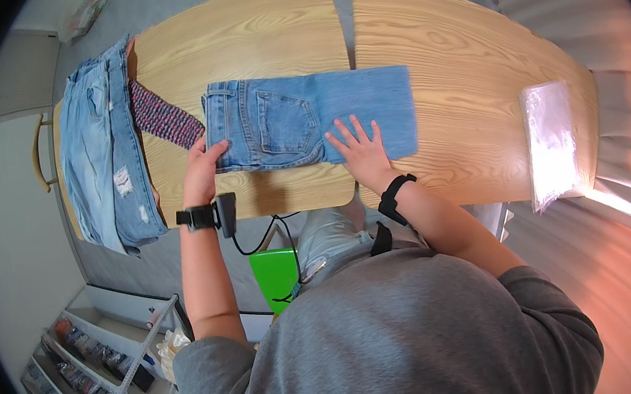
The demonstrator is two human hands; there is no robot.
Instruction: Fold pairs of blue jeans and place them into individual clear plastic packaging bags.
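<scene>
A pair of blue jeans (283, 119), folded into a flat rectangle with a back pocket uppermost, lies across the middle of the table, reaching over the gap between its two tops. My left hand (202, 169) grips the waistband at the left end, thumb on top and the other fingers mostly hidden beneath. Spread flat, my right hand (365, 154) rests on the near edge of the folded legs and holds nothing. A dark red-and-grey knitted strip (164, 119) slants from the pile of jeans (100, 136) at the left to the waistband.
Clear plastic bags (550, 135) lie at the right end of the wooden table (453, 41). A shelf rack (109, 368) with packed items stands at lower left. Beside my legs is a green seat (276, 271), with a black cable nearby. A grey curtain (575, 19) hangs at the right.
</scene>
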